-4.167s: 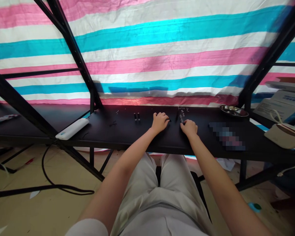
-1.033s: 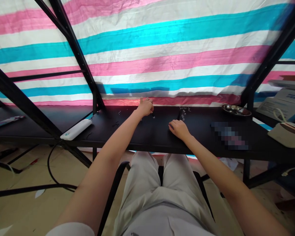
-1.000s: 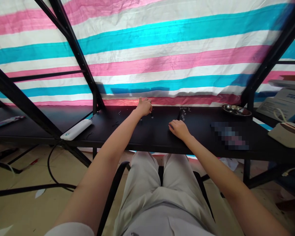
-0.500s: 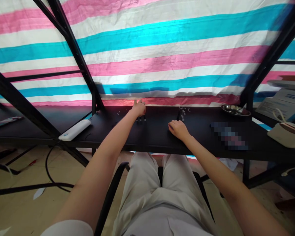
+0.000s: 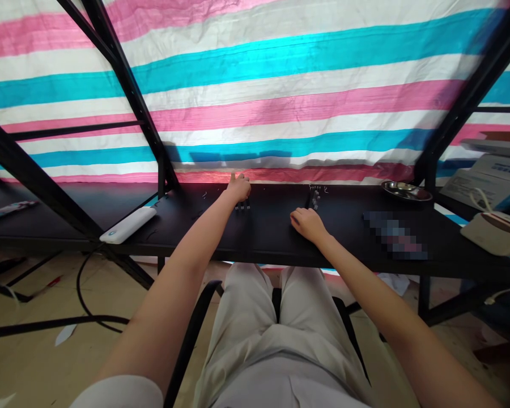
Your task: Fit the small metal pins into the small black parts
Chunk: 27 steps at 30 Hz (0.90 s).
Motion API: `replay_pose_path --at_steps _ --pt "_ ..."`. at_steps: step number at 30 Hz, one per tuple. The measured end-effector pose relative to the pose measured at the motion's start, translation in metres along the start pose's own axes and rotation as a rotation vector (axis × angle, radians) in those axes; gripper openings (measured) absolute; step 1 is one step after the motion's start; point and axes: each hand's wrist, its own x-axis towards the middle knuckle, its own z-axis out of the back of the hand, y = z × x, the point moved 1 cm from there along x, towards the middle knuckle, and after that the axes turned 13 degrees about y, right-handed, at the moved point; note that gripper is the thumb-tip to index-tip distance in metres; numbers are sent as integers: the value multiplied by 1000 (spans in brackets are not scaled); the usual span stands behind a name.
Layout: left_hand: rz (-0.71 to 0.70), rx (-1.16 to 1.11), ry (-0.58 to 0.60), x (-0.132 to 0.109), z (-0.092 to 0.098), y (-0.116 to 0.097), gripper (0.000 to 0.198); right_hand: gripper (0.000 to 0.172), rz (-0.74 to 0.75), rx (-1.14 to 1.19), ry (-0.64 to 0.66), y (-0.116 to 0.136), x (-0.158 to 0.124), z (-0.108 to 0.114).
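My left hand (image 5: 239,187) is at the far edge of the black tabletop (image 5: 263,241), with one finger raised. It hangs just above and behind a short row of small dark upright pieces (image 5: 243,206). Whether it holds anything I cannot tell. My right hand (image 5: 308,224) rests palm down on the tabletop, fingers loosely curled. A little beyond it stands a cluster of small dark and clear parts (image 5: 314,199). Tiny wire-like bits (image 5: 204,195) lie further left.
A white power bank (image 5: 127,225) lies at the table's left. A steel bowl (image 5: 406,191) and a pixelated patch (image 5: 395,238) are to the right, with a beige pouch (image 5: 496,234) at the right edge. Black metal struts (image 5: 130,96) frame a striped tarp (image 5: 280,107).
My left hand has moved left along the far edge, and the dark pieces now show as a short row beneath it. My right hand has stayed nearly still.
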Motion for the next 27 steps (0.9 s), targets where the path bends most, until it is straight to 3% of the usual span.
replay_pose_path --at_steps 3,8,27 --pt "16 68 43 -2 3 -3 6 26 -1 0 -8 0 0 -1" --pt "66 179 172 -9 10 -9 18 26 7 0 -32 0 0 -1" --pt "85 215 214 -10 12 -11 15 24 -1 15 -25 -1 0 -1"
